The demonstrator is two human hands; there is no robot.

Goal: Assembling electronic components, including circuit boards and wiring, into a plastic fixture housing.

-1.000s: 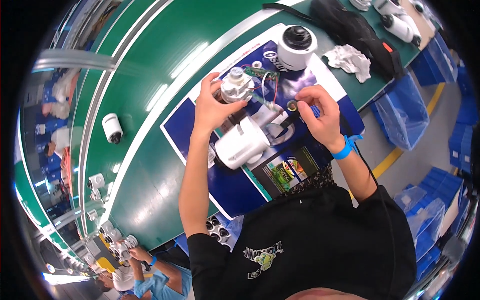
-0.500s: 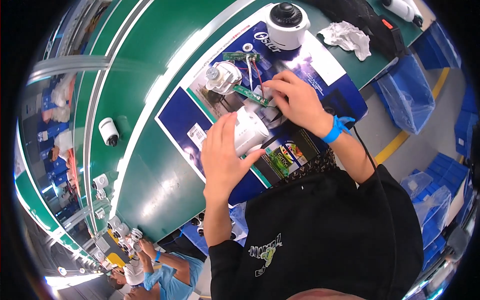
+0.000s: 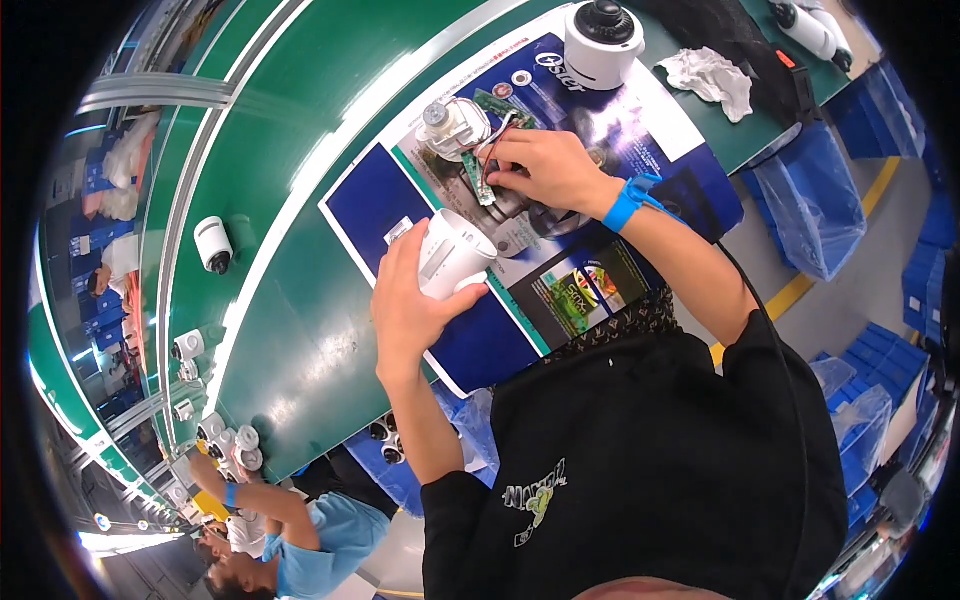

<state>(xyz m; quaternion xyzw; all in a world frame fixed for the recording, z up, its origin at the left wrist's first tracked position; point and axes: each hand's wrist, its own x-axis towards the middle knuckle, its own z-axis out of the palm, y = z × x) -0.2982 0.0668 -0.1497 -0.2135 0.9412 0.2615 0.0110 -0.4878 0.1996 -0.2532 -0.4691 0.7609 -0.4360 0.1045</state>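
My left hand (image 3: 402, 312) is wrapped round a white, hollow plastic camera housing (image 3: 452, 260), its open end facing up and right. Above it, my right hand (image 3: 552, 168) has its fingertips closed on a narrow green circuit board (image 3: 474, 178). Red, black and white wires run from there toward a round white camera inner unit (image 3: 452, 132). A second green board (image 3: 492, 106) lies partly behind that unit and the wires. All of this rests on a flattened printed carton (image 3: 362, 208). My fingers hide part of the narrow board.
A white camera with a black dome (image 3: 602, 50) stands at the carton's far edge, near crumpled white tissue (image 3: 708, 84). Another white camera (image 3: 212, 244) sits on the green bench, left. Blue lined bins (image 3: 815, 200) stand right. A co-worker in a blue shirt (image 3: 335, 545) is at lower left.
The housing has moved left and its open end has tipped upward in my left hand. My right hand has moved left, swinging the narrow board steeper and closer to the inner unit.
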